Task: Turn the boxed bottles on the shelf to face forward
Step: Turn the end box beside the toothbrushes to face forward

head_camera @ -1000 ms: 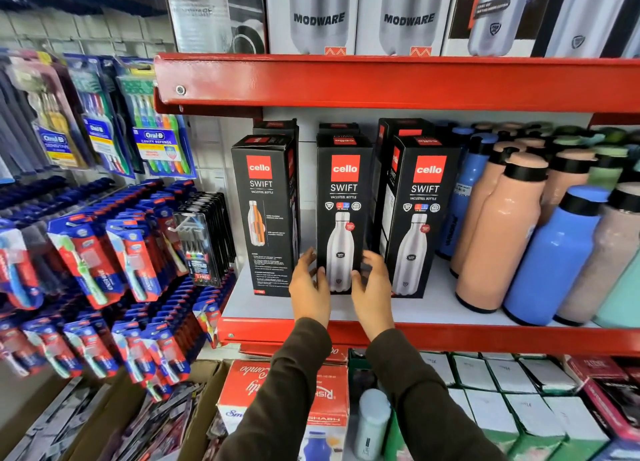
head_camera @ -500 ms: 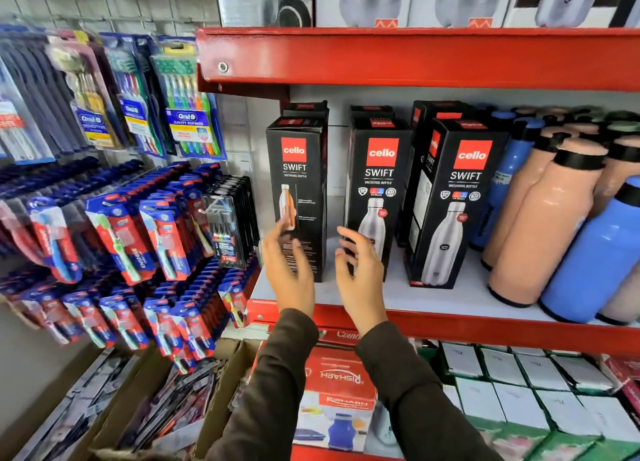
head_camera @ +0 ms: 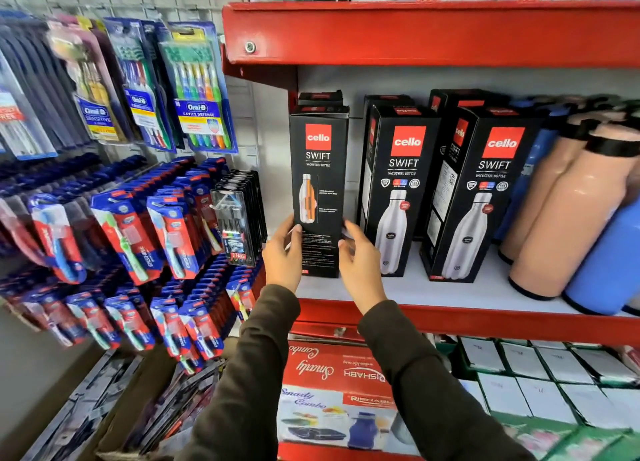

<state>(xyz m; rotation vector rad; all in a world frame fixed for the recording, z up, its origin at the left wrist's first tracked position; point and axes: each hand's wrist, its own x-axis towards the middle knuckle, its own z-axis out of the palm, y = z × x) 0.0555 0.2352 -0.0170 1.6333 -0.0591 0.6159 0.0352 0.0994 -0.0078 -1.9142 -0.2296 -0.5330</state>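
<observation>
Setting: red metal shop shelving [head_camera: 429, 35] is seen, with a white shelf board [head_camera: 450, 289] carrying the boxed bottles; toothbrush packs [head_camera: 194, 90] are hung on the wall at 9 o'clock.
Task thing: the leftmost box [head_camera: 318, 190] is stood upright at the left end of the shelf, its long axis vertical; a side panel with a cutaway bottle picture is presented, not the front.
Left hand: the left hand [head_camera: 282, 256] is placed at the box's lower left edge, fingers [head_camera: 289, 227] curled narrowly against it.
Right hand: the right hand [head_camera: 360, 263] is placed at the lower right edge, fingers [head_camera: 349, 230] bent round the corner; a firm grip cannot be confirmed because of blur.
Key relation: the box is flanked by both hands and lies at 12 o'clock from the wrists; neither hand is clearly nearer, so a twist about the vertical axis is judged to be needed.
Neighbours: the middle box [head_camera: 398, 190] and the right box [head_camera: 481, 194] are already faced forward, lying toward 3 o'clock.
Count: three front-row boxes are counted, with more partly hidden behind; two hands; several loose peach and blue bottles [head_camera: 568, 211], number not certain.
Progress: one front-row box is judged left to turn.
</observation>
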